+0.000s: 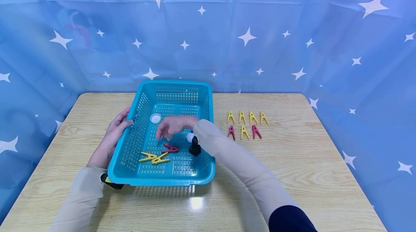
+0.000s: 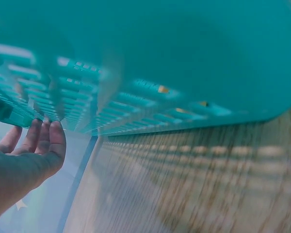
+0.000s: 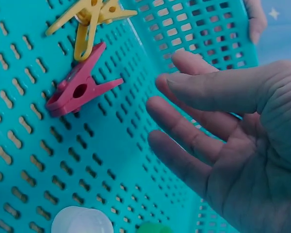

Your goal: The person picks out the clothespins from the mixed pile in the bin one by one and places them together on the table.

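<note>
My left hand [image 1: 117,128] grips the left rim of a blue-green plastic basket [image 1: 162,182]; in the left wrist view its fingertips meet the basket's slotted side. Inside the basket hovers my right hand [image 1: 177,125], fingers loosely bent and nothing between them. Below it on the basket floor lie a red clothespin [image 1: 170,148] and two yellow clothespins [image 1: 160,158], the yellow ones overlapping. The right wrist view shows the red clothespin [image 3: 80,90] beside the yellow pair [image 3: 89,19], apart from the fingers. A round white piece [image 1: 155,118] lies near the basket's left wall.
Right of the basket, several clothespins stand in two rows on the wooden table [image 1: 292,174]: a yellow row [image 1: 242,117] behind, and a mixed red and yellow row [image 1: 245,132] in front. A translucent white round piece [image 3: 82,221] and a green one [image 3: 153,228] show in the basket.
</note>
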A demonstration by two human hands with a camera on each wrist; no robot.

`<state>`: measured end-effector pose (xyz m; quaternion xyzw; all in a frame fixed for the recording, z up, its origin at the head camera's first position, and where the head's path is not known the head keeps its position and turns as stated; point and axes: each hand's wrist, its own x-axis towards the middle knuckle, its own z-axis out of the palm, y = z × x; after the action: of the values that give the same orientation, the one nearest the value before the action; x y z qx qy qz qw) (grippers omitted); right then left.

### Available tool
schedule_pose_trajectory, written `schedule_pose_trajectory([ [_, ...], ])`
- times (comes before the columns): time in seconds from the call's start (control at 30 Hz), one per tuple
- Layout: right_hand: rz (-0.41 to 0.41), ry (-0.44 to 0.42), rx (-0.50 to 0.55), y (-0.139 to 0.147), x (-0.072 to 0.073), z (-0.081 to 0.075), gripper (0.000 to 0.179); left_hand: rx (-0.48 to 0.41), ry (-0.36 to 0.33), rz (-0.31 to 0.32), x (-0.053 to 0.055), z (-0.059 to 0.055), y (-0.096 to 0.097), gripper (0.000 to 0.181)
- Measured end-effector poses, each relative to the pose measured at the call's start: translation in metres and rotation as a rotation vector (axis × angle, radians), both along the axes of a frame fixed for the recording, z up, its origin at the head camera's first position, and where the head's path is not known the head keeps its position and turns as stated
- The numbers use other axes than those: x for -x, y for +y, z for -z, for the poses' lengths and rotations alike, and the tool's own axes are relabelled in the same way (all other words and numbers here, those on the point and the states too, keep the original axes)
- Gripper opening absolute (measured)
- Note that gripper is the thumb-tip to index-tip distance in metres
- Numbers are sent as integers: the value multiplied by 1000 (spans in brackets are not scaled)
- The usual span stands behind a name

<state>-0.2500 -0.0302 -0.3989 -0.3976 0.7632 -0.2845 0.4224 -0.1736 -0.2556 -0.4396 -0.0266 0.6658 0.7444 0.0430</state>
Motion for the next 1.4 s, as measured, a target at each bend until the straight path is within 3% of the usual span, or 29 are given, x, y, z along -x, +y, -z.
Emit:
schedule_pose_trajectory([
  [0.1,-11,-27,-36,-2,1,3,39,7,0,3,0,1,0,60],
  [0.4,-58,41,-148,-10,-3,15,44,52,-9,7,0,0,0,61],
  [0.67,-55,64,-205,-12,-6,18,45,26,-28,-5,0,-2,1,60],
  [1.17,-69,307,-319,-10,-2,17,19,8,-40,-6,0,-3,0,60],
  [1.4,-37,388,-348,-6,-1,15,14,21,-30,-7,0,-3,1,60],
])
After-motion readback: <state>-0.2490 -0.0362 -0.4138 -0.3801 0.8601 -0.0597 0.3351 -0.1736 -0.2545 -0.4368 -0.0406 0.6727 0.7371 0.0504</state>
